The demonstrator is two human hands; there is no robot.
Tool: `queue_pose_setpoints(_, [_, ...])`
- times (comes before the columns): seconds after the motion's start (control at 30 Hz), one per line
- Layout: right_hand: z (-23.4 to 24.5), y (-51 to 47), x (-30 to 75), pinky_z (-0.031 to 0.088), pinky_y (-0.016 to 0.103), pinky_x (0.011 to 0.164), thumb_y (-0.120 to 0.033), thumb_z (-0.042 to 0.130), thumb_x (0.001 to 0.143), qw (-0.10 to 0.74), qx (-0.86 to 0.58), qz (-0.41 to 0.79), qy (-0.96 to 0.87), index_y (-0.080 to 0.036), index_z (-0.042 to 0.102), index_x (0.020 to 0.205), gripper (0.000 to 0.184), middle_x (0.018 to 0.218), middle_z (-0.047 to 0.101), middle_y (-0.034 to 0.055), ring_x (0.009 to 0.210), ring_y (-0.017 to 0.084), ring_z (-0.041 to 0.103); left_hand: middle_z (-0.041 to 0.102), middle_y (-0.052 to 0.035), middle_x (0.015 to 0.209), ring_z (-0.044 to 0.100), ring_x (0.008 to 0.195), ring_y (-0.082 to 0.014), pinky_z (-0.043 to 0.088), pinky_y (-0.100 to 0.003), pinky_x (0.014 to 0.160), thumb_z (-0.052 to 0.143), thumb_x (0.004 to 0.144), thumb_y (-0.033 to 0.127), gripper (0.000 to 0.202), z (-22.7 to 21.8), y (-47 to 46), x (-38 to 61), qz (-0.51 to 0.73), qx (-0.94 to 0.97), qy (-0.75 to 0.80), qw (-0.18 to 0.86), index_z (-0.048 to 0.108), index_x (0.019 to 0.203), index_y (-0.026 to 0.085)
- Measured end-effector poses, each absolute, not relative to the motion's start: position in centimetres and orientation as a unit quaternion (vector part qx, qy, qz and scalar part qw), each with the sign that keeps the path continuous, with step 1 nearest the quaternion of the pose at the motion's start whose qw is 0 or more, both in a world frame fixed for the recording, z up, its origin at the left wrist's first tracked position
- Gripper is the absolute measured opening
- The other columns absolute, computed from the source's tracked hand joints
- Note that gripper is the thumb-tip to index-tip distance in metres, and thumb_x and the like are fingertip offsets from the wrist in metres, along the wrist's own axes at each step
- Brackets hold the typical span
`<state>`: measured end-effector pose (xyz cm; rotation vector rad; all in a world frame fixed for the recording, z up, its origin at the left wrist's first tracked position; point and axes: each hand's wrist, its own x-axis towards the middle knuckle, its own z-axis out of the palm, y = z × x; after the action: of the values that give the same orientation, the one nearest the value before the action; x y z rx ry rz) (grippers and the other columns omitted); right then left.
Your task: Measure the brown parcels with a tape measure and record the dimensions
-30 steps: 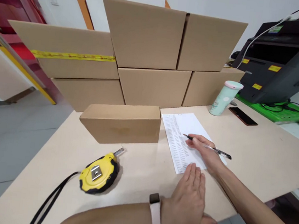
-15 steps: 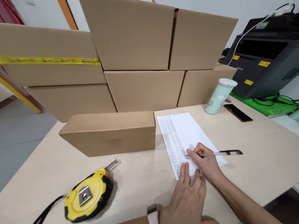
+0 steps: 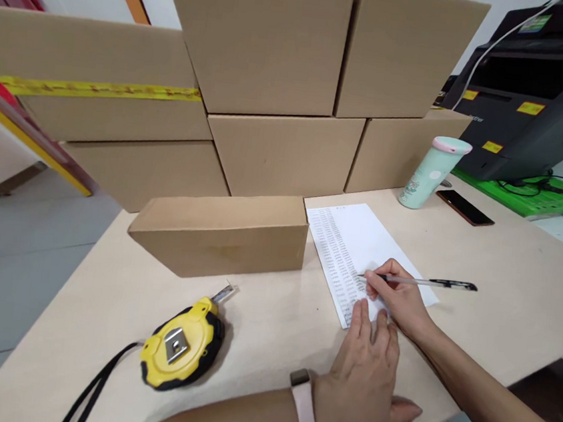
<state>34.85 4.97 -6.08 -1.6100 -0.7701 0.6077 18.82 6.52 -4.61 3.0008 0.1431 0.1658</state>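
Note:
A printed sheet of paper [image 3: 384, 238] with columns of small text down its left side lies on the table [image 3: 267, 344]. My right hand [image 3: 400, 301] grips a pen [image 3: 429, 282], its tip at the printed columns and its black end pointing right. Flat across the sheet's lower edge rests my left hand [image 3: 362, 374], fingers stretched out and thumb apart, with a pink-strapped watch [image 3: 304, 405] on the wrist. Left of the paper sits a small cardboard box [image 3: 223, 238]. A yellow and black tape measure [image 3: 181, 345] lies nearer me, a short end of its blade sticking out.
Stacked cardboard boxes [image 3: 277, 153] form a wall behind the paper. A mint tumbler [image 3: 433, 173] and a phone [image 3: 465, 207] are at the back right. Beyond them a black printer [image 3: 528, 109] stands by a green surface [image 3: 539, 198].
The view has tilted down and shifted slightly left. The pen tip has moved a little up the printed columns, and the pen lies flatter. My left hand stays on the paper.

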Motion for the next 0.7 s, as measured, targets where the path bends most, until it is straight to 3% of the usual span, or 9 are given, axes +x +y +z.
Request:
queue_pose_setpoints(0.1, [-5.9, 5.0, 34.7, 0.041, 0.026, 0.053, -0.047, 0.072, 0.076, 0.587, -0.699, 0.234, -0.333, -0.023, 0.05, 0.073, 0.033, 0.053, 0.052, -0.0061, 0.05, 0.011, 0.048, 0.038, -0.0242, 0.149, 0.023, 0.141, -0.0449, 0.011, -0.053, 0.119, 0.025, 0.089, 0.069, 0.091, -4.8, 6.5, 18.8, 0.062, 0.995, 0.047, 0.063, 0.035, 0.144, -0.002])
queue_pose_setpoints(0.3, [-6.1, 5.2, 34.7, 0.048, 0.028, 0.063, -0.047, 0.076, 0.072, 0.586, -0.705, 0.236, -0.323, -0.021, 0.057, 0.081, 0.033, 0.066, 0.064, -0.0006, 0.063, 0.015, 0.06, 0.039, -0.0244, 0.148, 0.021, 0.142, -0.0457, 0.007, -0.053, 0.119, 0.018, 0.089, 0.069, 0.092, -5.4, 6.2, 18.8, 0.094, 0.993, 0.054, 0.045, 0.035, 0.143, -0.003])
queue_pose_setpoints(0.5, [-5.8, 5.1, 34.4, 0.039, 0.026, 0.049, -0.049, 0.072, 0.075, 0.572, -0.712, 0.24, -0.329, -0.023, 0.049, 0.067, 0.036, 0.051, 0.052, -0.0057, 0.048, 0.011, 0.045, 0.041, -0.0235, 0.148, 0.023, 0.141, -0.046, 0.01, -0.053, 0.118, 0.021, 0.089, 0.069, 0.091, -5.5, 6.3, 18.9, 0.081, 0.994, 0.052, 0.058, 0.035, 0.143, -0.002])
queue_pose_setpoints(0.7, [-5.6, 4.9, 34.5, 0.042, 0.027, 0.059, -0.045, 0.071, 0.076, 0.571, -0.699, 0.247, -0.352, -0.022, 0.053, 0.077, 0.029, 0.065, 0.058, -0.003, 0.059, 0.013, 0.053, 0.041, -0.0225, 0.148, 0.02, 0.142, -0.0457, 0.011, -0.053, 0.118, 0.025, 0.09, 0.067, 0.088, -5.7, 6.3, 19.0, 0.086, 0.994, 0.053, 0.047, 0.036, 0.143, -0.001])
